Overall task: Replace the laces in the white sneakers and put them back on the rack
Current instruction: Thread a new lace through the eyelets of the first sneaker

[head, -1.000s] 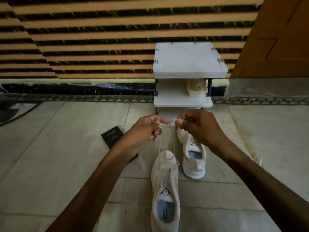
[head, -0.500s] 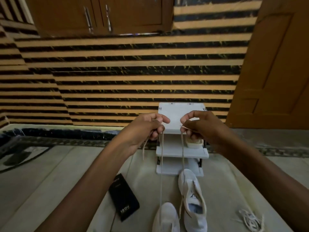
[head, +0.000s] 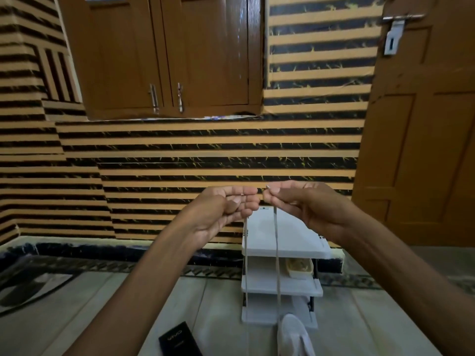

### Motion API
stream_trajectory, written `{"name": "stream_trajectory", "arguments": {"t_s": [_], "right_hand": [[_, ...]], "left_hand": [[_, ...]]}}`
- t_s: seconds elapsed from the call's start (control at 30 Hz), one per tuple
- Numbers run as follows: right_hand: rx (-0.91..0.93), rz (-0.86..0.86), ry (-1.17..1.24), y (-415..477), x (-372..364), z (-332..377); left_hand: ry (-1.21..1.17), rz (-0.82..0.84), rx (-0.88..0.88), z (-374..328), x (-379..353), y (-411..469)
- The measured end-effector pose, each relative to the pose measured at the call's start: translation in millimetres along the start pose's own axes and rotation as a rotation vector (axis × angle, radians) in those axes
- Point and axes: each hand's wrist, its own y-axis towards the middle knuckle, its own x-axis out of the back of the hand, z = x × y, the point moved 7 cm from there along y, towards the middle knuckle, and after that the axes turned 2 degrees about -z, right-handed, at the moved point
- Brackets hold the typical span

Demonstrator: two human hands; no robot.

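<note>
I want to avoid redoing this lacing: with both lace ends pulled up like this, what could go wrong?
1. The left hand and right hand pinch the lace only at its tips, so an end may slip free under a harder pull.
2. Both strands run down out of view, so the eyelets are unseen; a strong pull might lift or tip the shoe unnoticed.
3. The right strand passes close by the sneaker and might snag it.
</note>
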Motion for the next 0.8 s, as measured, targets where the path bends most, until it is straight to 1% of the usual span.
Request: {"name": "stream_trajectory", "arguments": {"t_s": [0.1, 0.17, 0.27, 0.3, 0.37, 0.43, 0.47, 0.53, 0.57, 0.63, 0.7, 0.8], "right_hand": [[0.059, -0.027, -0.101, -1.0, -5.4, 5.8], [0.091, -0.035, -0.169, -1.4, -6.5, 5.4], [0.091, -0.022, -0.174, 1.2, -1.5, -5.6], [0.09, -0.014, -0.174, 1.0, -0.4, -10.3], [0.094, -0.019, -0.205, 2.3, 5.5, -23.6], [0.101, -0.037, -0.279, 2.1, 12.6, -42.5], [0.118, -0.054, -0.334, 1.6, 15.2, -48.5], [0.131, -0.097, -0.46, -0.6, 21.9, -73.1], [0.135, -0.12, -0.518, -1.1, 24.5, -84.0], [0.103, -0.136, -0.565, -2.9, 30.3, -114.1], [0.034, -0.106, -0.538, -5.1, 33.9, -147.6], [-0.087, -0.036, -0.467, -8.8, 40.1, -196.8]], "left_hand": [[0.067, -0.015, -0.036, -2.5, 0.8, -3.3], [0.146, -0.054, -0.094, -1.7, 1.9, -4.9], [0.303, -0.121, -0.194, 0.3, 4.1, -5.8], [0.375, -0.144, -0.225, 1.6, 4.5, -6.1], [0.637, -0.226, -0.311, 8.1, 5.8, -6.5], [0.914, -0.334, -0.413, 20.9, 7.0, -6.3], [0.978, -0.38, -0.464, 23.9, 8.6, -7.0], [0.981, -0.382, -0.496, 43.7, 12.0, -6.3], [0.925, -0.333, -0.485, 54.9, 14.3, -3.1], [0.717, -0.221, -0.36, 88.7, 17.8, 0.3], [0.533, -0.167, -0.228, 124.7, 20.4, -1.2], [0.478, -0.163, -0.149, 173.3, 24.5, -5.9]]}}
